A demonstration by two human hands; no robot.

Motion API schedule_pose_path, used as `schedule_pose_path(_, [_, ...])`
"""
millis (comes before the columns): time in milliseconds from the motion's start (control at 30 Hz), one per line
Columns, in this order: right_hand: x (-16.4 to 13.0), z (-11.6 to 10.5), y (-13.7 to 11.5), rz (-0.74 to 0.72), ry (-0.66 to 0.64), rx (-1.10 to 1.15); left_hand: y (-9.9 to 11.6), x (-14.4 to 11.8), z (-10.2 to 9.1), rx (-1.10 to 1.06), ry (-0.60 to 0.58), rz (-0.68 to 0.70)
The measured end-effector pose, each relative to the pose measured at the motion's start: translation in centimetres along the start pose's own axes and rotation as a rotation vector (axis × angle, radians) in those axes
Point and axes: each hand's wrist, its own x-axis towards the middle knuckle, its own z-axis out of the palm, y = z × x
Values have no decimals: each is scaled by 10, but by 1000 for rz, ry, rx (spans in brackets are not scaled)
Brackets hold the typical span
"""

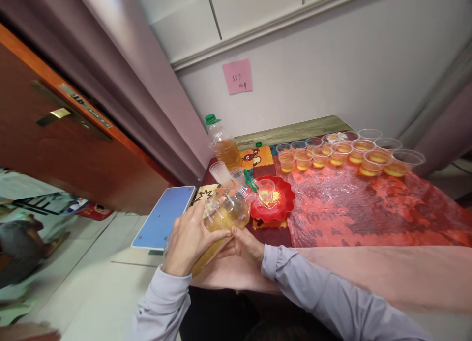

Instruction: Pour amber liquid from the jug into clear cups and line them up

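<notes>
Both of my hands grip a large clear plastic bottle (229, 209) of yellow liquid. It is tilted, with its neck toward a clear plastic cup (266, 187) on a red scalloped plate (283, 211). My left hand (190, 238) wraps the bottle from the left side, and my right hand (243, 245) holds its lower right side, thumb on top. Whether liquid is flowing into the cup is hard to see. Behind the bottle are a stack of clear cups (219, 172) and a green plastic piece (251, 181).
Rows of clear cups (341, 154), several with yellow liquid, stand at the right back of the table (332, 208). A second bottle (225, 147) with a green cap stands at the back left, near a loose green cap (258, 145). Left of the table is a blue stool (164, 217).
</notes>
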Motion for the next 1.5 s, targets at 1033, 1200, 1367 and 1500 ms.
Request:
schedule_pose_path(1033, [-1,5,-4,17,0,94,33,11,-29,153,-134,-53])
schedule_pose_path(1200, [-2,6,-8,19,-56,86,35,13,-31,179,-128,-46])
schedule_pose_path(1367, [-1,5,-7,12,-53,91,37,14,-33,196,-129,-47])
schedule_pose_path(1500, [0,4,-4,11,-40,94,36,15,-31,193,-123,-53])
